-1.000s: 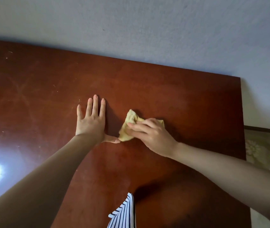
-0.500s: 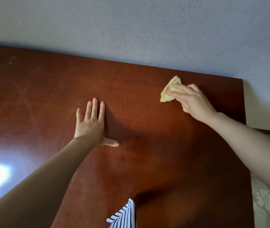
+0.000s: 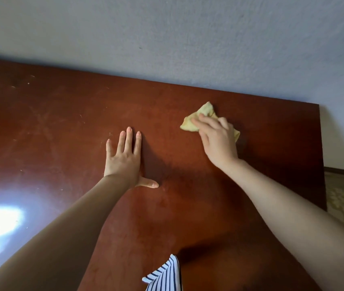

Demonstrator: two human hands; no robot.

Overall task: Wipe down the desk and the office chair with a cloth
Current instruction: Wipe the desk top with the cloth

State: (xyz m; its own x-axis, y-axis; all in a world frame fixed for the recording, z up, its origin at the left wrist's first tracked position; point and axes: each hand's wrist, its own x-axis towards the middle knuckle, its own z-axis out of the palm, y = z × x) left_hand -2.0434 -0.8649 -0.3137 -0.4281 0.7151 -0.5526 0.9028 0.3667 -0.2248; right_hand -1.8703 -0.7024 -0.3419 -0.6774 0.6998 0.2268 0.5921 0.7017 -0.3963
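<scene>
Reddish-brown glossy wooden desk top (image 3: 62, 122): fills the centre of the frame.
Crumpled pale yellow cloth (image 3: 205, 111): lies on the desk top, upper right of centre, gripped under the curled fingers of the right hand (image 3: 217, 139).
Left hand (image 3: 123, 160): centre of frame, flat on the desk top, fingers straight, thumb spread.
Grey wall (image 3: 188, 38): top of frame.

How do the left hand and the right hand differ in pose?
The left hand lies flat and spread on the bare desk; the right hand curls over a yellow cloth. The right hand reaches farther than the left hand. Both are on the desk.
</scene>
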